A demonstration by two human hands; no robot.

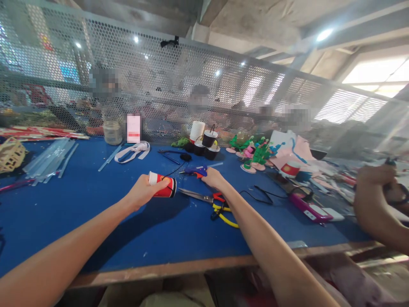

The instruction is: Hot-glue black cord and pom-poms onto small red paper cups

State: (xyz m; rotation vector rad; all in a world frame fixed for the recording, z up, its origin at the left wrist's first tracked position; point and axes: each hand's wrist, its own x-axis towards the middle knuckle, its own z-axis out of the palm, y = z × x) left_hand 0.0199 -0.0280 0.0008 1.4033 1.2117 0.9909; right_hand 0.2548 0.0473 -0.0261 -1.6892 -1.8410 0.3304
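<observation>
We hold the red-and-white paper cup [162,184] on its side in our left hand [143,192] above the blue desk [96,213], while our right hand [213,177] closes its fingers around the blue glue gun [195,171], so gluing seems to be the step in hand.

Bright daylight floods in from the window [380,74] above and right of the bench [96,213], blowing it out white. Ceiling lamps glare through the mesh screen [159,76]. Soft arm shadows fall on the bench. Edges bow strongly; far right is blurred.
</observation>
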